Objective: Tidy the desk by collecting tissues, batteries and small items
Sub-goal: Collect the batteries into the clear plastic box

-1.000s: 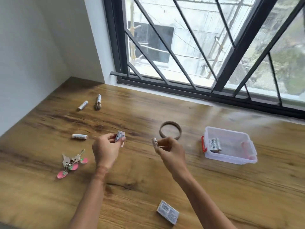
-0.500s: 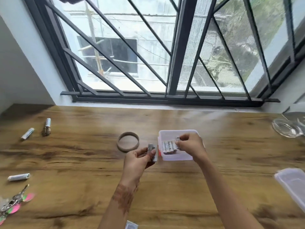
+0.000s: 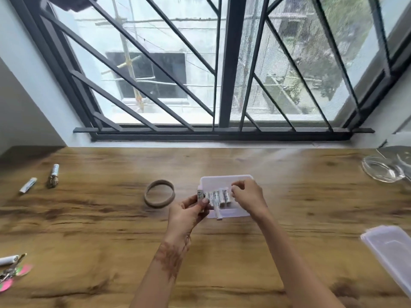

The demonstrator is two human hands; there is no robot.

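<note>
A small clear plastic box (image 3: 224, 181) stands at the middle of the wooden desk with several white batteries (image 3: 221, 197) lying in it. My left hand (image 3: 189, 211) is at the box's left edge, pinching a small battery (image 3: 200, 194) between thumb and fingers. My right hand (image 3: 249, 197) hovers over the box's right side with fingers curled together; whether it holds anything is hidden. Loose batteries lie at the far left (image 3: 28, 185), beside a small brush-like item (image 3: 54, 175), and at the near left (image 3: 9, 260).
A brown ring (image 3: 159, 196) lies just left of the box. A key bunch with pink tags (image 3: 13, 274) sits at the left edge. A clear lid (image 3: 391, 256) lies at the right, a glass dish (image 3: 381, 171) at the back right. The barred window closes the back.
The view has swung right, centring the box. My right hand has reached over the box, where more batteries now lie, and my left hand has carried its battery to the box's left edge.
</note>
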